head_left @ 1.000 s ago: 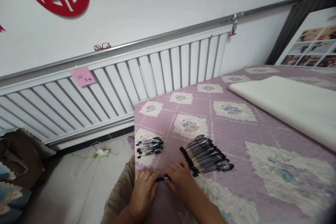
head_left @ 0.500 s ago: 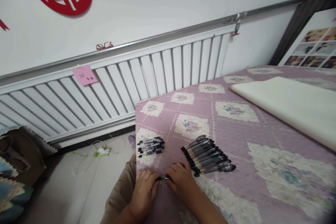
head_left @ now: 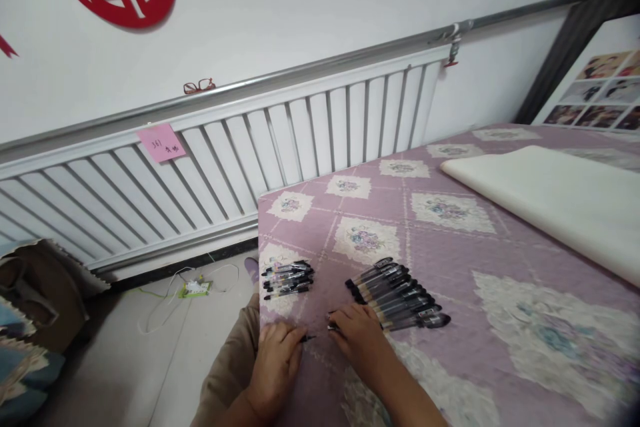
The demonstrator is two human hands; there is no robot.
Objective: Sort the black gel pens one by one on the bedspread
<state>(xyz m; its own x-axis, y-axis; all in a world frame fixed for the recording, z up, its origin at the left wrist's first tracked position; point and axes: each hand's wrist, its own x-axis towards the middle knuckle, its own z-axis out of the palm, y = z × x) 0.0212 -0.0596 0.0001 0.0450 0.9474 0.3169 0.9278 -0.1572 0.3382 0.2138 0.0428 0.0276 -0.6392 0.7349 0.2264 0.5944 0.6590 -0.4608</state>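
Observation:
My left hand (head_left: 277,355) rests at the table's near left corner, fingers closed on a pen (head_left: 308,338) whose thin dark tip sticks out to the right. Across a small gap, my right hand (head_left: 361,340) has its fingers curled together on the cloth; a small dark and whitish bit shows at its fingertips, mostly hidden. Just beyond it lies a row of capped black gel pens (head_left: 400,292), side by side, with my right hand covering the lower left ends. A smaller group of black pens (head_left: 287,279) lies above my left hand.
A purple floral tablecloth (head_left: 320,240) covers the table. To the right lies a folded cream sheet (head_left: 555,193). Behind stands a white radiator (head_left: 300,137) with a pink note (head_left: 161,143). A power strip (head_left: 196,288) with cables is on the floor at left.
My right hand has moved right, away from my left hand, opening a gap where the pen had spanned between them. My left hand stays in place.

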